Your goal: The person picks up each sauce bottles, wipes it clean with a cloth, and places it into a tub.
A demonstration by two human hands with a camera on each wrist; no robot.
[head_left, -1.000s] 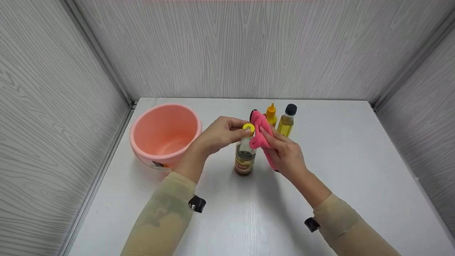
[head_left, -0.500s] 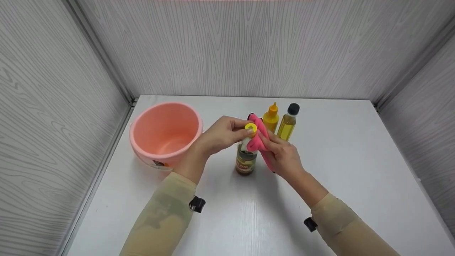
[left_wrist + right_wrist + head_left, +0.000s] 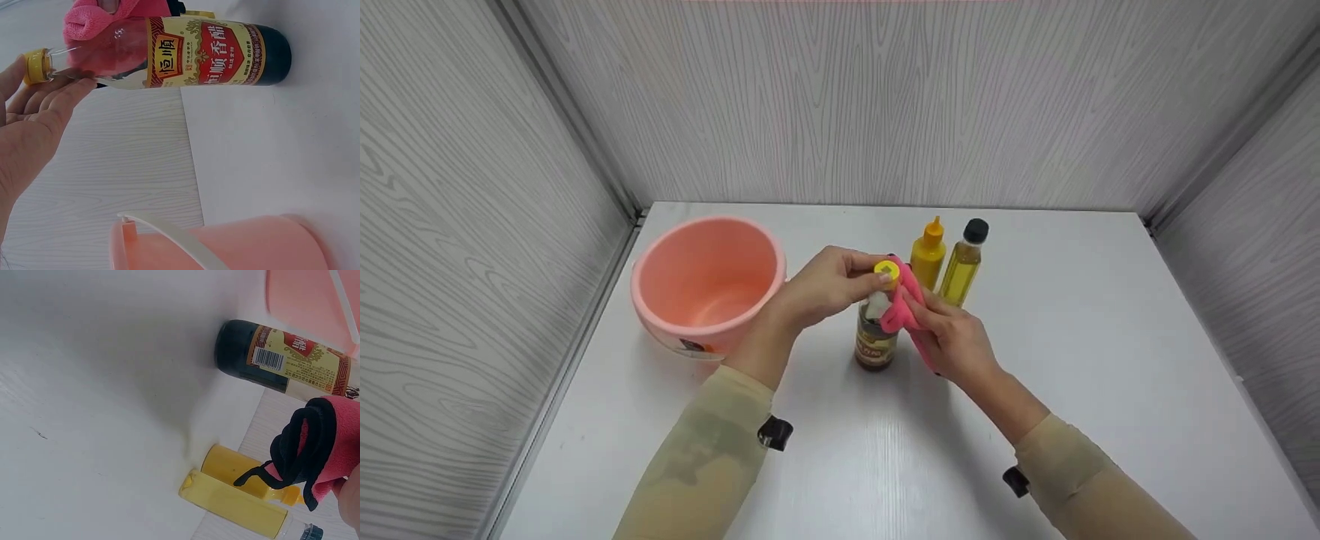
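I see the left hand point(image 3: 821, 289) with fingers pinched on the yellow cap, steadying the dark glass vinegar bottle point(image 3: 875, 337) upright on the white surface point(image 3: 1072, 337). Right hand point(image 3: 952, 341) fingers clamp a pink cloth point(image 3: 901, 307) against its neck, seemingly to wipe it. Red-gold label point(image 3: 216, 53) reads 恒顺香醋.
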